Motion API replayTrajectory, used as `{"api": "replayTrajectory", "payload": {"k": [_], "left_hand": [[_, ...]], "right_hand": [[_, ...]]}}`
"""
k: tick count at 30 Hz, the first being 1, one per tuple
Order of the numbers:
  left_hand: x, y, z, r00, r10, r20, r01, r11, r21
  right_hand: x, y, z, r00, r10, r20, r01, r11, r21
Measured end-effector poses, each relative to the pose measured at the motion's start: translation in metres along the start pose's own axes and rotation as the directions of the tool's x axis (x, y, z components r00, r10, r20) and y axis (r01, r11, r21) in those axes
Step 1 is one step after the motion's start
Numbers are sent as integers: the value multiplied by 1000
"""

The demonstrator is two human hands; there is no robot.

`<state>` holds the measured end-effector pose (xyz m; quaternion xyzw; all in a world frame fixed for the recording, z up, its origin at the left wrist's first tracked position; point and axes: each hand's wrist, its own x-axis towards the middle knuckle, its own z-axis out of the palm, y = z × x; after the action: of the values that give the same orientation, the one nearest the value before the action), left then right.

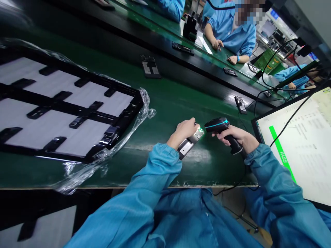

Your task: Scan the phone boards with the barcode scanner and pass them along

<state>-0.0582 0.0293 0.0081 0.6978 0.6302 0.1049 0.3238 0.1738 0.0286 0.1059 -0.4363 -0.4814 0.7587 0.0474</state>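
Note:
Near the front edge of the green table, my left hand (184, 131) is closed on a small phone-like device (186, 146) with a silvery part and a dark lower end. Greenish light falls on the device's upper end. To its right, my right hand (234, 135) grips a black handheld scanner (217, 125) by its handle. A blue strip glows along the scanner's head, which points left towards the device, a short gap apart.
A black tray (85, 113) with white panels and plastic wrap lies left. A monitor (305, 144) showing a green PASS bar stands right. Behind, device parts (150, 67) lie about a dark conveyor (165, 44). A person in blue (230, 31) sits across.

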Motion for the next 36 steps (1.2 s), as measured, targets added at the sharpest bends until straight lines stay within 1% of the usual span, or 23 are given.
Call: {"api": "replayTrajectory", "payload": {"k": [7,13,21,28,36], "left_hand": [[-1,3,-2,999,-27,23,26,999,40],[0,2,-1,999,-34,12,34,998,49],[2,2,1,998,-55,9,54,997,56],[-1,4,2,998,-63,-12,64,996,69],[2,4,5,994,-103,-24,105,990,95]], "right_hand": [[3,-6,-7,1000,2,21,-2,1000,-13],[3,-7,-8,999,-20,37,21,1000,-8],[3,-1,-13,996,-60,60,58,998,26],[5,12,-19,991,-96,91,92,995,46],[5,19,-17,987,-140,82,135,989,68]]}}
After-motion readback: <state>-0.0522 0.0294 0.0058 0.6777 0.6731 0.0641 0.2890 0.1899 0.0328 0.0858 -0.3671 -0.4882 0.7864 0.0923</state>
